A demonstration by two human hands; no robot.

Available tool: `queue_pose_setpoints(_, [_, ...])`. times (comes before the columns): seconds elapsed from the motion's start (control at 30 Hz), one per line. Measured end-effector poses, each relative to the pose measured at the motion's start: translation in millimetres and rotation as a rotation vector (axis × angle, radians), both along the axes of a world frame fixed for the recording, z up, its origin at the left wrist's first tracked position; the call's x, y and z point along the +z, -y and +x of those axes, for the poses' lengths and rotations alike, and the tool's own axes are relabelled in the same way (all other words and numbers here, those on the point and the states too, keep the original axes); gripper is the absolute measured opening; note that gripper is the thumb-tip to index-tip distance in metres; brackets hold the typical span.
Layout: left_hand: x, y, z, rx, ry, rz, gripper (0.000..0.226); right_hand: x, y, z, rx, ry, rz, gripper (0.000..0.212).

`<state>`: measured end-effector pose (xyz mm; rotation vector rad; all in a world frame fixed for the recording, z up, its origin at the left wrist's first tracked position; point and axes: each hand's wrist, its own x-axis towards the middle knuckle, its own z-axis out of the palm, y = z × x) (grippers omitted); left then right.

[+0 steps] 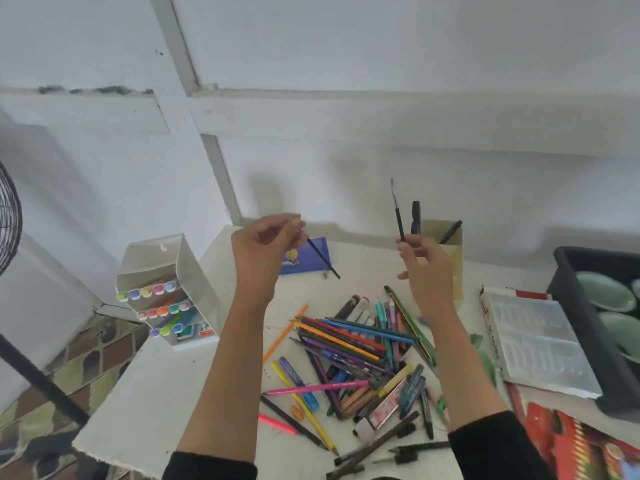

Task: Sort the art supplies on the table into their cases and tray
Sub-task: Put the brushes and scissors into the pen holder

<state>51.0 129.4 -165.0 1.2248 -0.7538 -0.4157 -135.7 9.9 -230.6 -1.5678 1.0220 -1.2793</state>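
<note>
**Two brushes held above the table**

The left hand [266, 244] pinches a slanted black brush [323, 258]. The right hand [427, 268] pinches an upright black brush [399, 221], partly hiding the cardboard holder [452, 261] at the far edge. The pencil pile [356, 355] lies mid-table [162, 393]. The marker case [166, 289] stands at the left edge, beside bare surface. The tray [571, 306] at the right edge is cut off.

The black tray [576, 306] and the fan [8, 216] run off the right and left edges.

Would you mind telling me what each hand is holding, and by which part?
The left hand pinches a thin black stick near its upper end; the right hand pinches an upright black brush by its lower end.
</note>
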Motion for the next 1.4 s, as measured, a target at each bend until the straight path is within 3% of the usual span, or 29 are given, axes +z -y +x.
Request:
queue_pose_setpoints(0.3, [32,65,-60,-0.248,0.122,-0.077,0.017,12,33,-59,-0.262,-0.037,-0.074,0.009])
queue_pose_setpoints(0.57, [43,128,-103,-0.371,0.243,-0.064,0.01,35,72,-79,-0.259,0.179,-0.021,0.012])
queue_pose_setpoints(0.77, [32,159,-114,-0.367,0.391,0.023,0.012,37,94,-80,-0.342,-0.075,-0.096,0.012])
queue_pose_setpoints(1.13, [-1,181,-105,-0.366,0.559,0.277,0.016,16,111,-70,-0.216,-0.328,-0.015,0.021])
queue_pose_setpoints(1.23, [-4,176,-102,-0.314,0.561,0.296,0.033,11,107,-71,-0.217,-0.355,-0.035,0.031])
queue_pose_setpoints(1.4, [-4,159,-92,-0.228,0.604,0.218,0.021,7,85,-75,-0.29,-0.299,-0.053,0.037])
